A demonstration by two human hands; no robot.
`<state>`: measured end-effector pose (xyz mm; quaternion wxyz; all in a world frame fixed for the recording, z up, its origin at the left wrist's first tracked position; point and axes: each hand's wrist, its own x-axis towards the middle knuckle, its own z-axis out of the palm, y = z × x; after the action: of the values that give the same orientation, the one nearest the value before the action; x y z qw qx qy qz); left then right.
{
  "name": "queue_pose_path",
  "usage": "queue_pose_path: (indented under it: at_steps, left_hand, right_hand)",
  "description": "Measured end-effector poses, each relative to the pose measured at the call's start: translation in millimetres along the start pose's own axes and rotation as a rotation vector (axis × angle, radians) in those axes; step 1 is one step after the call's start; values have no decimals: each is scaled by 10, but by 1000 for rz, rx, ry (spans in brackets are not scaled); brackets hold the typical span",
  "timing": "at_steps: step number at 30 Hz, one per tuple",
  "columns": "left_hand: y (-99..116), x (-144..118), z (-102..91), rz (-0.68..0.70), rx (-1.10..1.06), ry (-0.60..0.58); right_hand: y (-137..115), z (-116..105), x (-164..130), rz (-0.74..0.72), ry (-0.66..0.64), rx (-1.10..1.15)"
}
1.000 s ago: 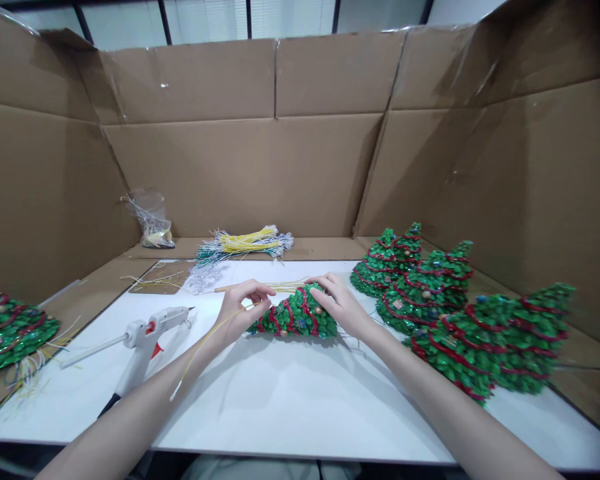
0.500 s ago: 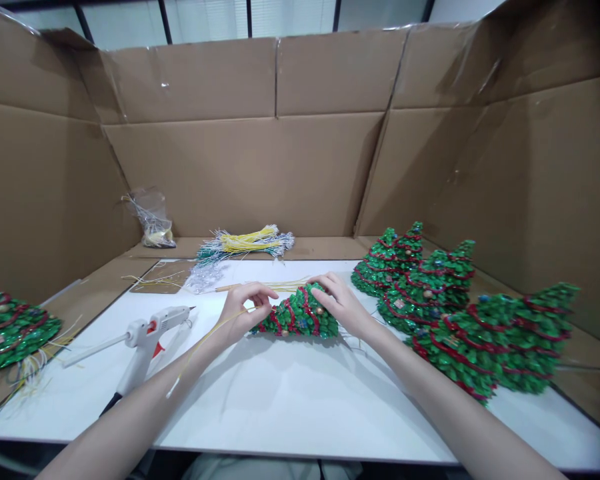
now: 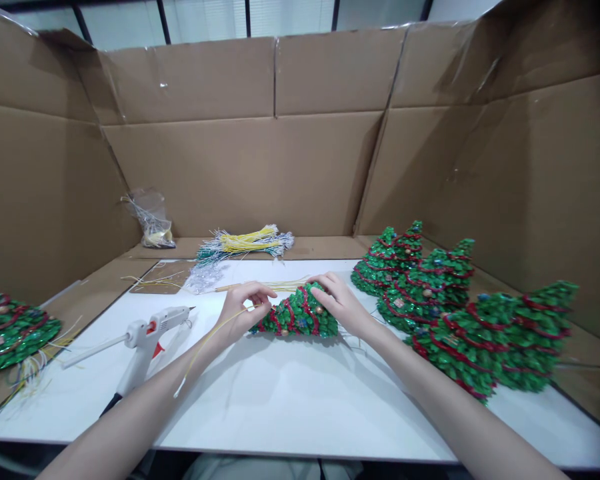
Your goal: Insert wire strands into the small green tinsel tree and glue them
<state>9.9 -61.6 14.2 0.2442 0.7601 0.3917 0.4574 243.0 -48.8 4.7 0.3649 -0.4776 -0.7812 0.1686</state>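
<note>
A small green Christmas tree (image 3: pixel 300 316) with red garland and gold balls lies on its side on the white board. My left hand (image 3: pixel 243 311) is at its left end, thumb and fingers pinched on a thin yellow wire (image 3: pixel 200 350) that trails back over my forearm to a white tip. On the right, my right hand (image 3: pixel 339 301) is curved over the tree's upper right part and holds it steady; some fingers are hidden behind it. Pale wire ends stick out near the tree's right end.
A white glue gun (image 3: pixel 145 340) stands to the left. Behind lie bundled yellow and white wires (image 3: pixel 247 241) and a plastic bag (image 3: pixel 153 220). Several finished trees (image 3: pixel 430 287) stand at right; another tree (image 3: pixel 15 330) is at far left. Cardboard walls (image 3: pixel 240 173) enclose the board.
The loose end of the yellow wire has swung slightly to the right over my left forearm. Both hands and the tree stay in nearly the same place.
</note>
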Motion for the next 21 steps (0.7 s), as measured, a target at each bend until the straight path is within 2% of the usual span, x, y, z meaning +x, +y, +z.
queue_pose_path:
  at_steps: [21]
  left_hand:
    - [38, -3, -8, -24, -33, -19]
  right_hand:
    - [8, 7, 6, 0, -7, 5]
